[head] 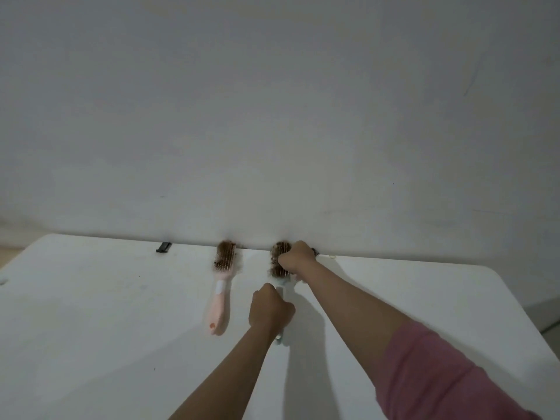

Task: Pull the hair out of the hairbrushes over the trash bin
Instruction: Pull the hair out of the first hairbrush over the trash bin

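Note:
Two hairbrushes lie on a white table (91,313), heads toward the wall. The pink hairbrush (220,294) lies on the left with brown hair (226,251) matted in its bristles; no hand touches it. The light green hairbrush (280,272) lies to its right, also clogged with brown hair. My left hand (270,309) is closed around the green brush's handle. My right hand (297,256) rests on the brush's head, its fingers curled into the hair. No trash bin is in view.
A white wall (272,116) rises right behind the table's far edge. A small black clip (164,247) sits on that edge to the left of the brushes. The table's right corner (497,274) drops off to the floor.

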`<control>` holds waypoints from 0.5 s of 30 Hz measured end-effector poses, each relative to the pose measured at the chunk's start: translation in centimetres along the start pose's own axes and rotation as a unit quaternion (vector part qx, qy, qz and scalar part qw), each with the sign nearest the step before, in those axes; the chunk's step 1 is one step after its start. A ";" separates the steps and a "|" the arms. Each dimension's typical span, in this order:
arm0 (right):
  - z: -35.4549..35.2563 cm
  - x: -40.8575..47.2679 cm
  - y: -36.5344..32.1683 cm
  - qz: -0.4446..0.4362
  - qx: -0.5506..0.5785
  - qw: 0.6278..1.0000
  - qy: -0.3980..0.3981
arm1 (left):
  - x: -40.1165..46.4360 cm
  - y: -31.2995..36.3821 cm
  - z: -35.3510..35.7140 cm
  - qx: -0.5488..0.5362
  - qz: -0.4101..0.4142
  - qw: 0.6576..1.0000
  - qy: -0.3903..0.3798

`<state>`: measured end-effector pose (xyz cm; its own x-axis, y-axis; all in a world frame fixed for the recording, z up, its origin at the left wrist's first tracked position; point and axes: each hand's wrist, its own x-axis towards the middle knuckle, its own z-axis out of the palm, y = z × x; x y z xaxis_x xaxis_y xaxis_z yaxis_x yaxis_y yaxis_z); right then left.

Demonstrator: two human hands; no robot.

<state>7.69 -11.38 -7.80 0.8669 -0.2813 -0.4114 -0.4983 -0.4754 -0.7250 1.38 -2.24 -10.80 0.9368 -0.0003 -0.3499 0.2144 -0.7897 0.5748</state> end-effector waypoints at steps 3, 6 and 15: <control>-0.5 -1.6 -1.2 -0.008 0.006 1.000 0.019 | -0.9 -0.1 -1.0 -0.075 0.001 0.997 -0.004; -0.6 -3.9 -2.4 -0.027 0.026 0.999 0.029 | -2.4 -0.5 -2.6 -0.202 -0.013 0.979 -0.030; 4.6 -13.2 -7.3 -0.081 0.109 0.990 0.044 | -8.9 -7.0 -10.2 -0.315 0.014 0.947 -0.055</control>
<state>-0.10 -0.33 0.38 0.9267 -0.2915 -0.2373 -0.3306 -0.3321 -0.8834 -5.65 9.54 -4.14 0.9178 -0.1066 -0.3824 0.3444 -0.2654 0.9006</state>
